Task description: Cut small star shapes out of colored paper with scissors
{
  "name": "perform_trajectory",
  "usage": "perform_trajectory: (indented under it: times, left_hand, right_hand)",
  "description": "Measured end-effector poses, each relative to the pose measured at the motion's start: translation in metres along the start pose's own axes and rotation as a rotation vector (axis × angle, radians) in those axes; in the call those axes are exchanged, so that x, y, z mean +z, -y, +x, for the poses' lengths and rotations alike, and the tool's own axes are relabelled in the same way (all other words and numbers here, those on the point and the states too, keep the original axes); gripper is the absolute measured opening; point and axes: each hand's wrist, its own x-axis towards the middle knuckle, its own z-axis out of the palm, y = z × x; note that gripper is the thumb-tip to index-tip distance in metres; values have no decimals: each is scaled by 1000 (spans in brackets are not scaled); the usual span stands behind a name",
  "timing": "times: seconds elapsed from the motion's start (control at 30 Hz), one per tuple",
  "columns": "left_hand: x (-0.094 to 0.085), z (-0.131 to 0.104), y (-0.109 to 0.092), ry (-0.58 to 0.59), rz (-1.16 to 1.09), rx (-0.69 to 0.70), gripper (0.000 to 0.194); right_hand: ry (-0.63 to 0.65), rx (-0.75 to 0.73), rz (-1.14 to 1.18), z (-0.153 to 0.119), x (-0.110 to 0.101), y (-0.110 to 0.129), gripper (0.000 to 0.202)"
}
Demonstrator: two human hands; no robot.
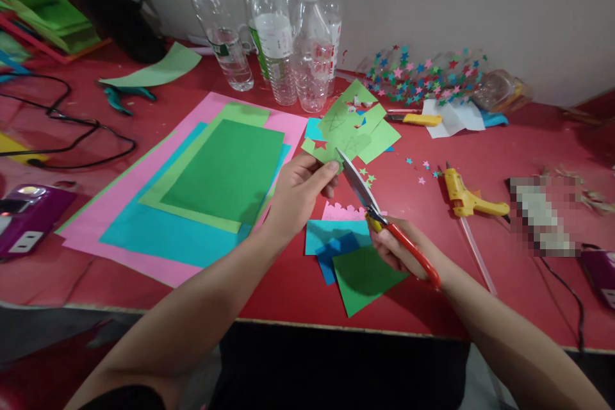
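Note:
My left hand [300, 189] pinches the lower edge of a light green paper [353, 125] that has drawn stars and cut-out gaps. In my right hand [401, 246] are scissors [410, 250] with red handles, their blades at the paper's edge close to my left fingertips. Small cut stars [368, 176] lie just right of the blades. Below the hands rest a dark green sheet [365, 278], a blue piece [331, 256], a light blue piece [319, 234] and a pink piece with a scalloped edge [336, 210].
Stacked coloured sheets [225, 170] lie at left. Several plastic bottles [273, 45] stand at the back, beside a bottle covered in stars [425, 77]. At right are a yellow cutter [423, 120] and a yellow glue gun [464, 194]; pliers [118, 99] and a purple socket box [36, 214] sit left.

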Motion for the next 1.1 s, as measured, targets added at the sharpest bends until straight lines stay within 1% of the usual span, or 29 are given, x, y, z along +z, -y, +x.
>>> perform_trajectory:
  times: [0.13, 0.33, 0.57, 0.77, 1.1]
  left_hand:
    - [2, -1, 3, -17, -12, -19, 17]
    - [1, -1, 6, 6, -37, -42, 18]
    - [2, -2, 3, 29, -59, -38, 15]
    - [3, -2, 3, 22, -54, -46, 15]
    - [2, -1, 4, 25, -91, -26, 16]
  right_hand:
    - [-45, 2, 14, -1, 6, -4, 44]
    - [-53, 23, -9, -3, 5, -4, 46]
    - [-62, -9, -17, 0, 5, 2, 52]
    - [-72, 15, -26, -1, 6, 5, 54]
    - [-92, 37, -72, 0, 3, 7, 44]
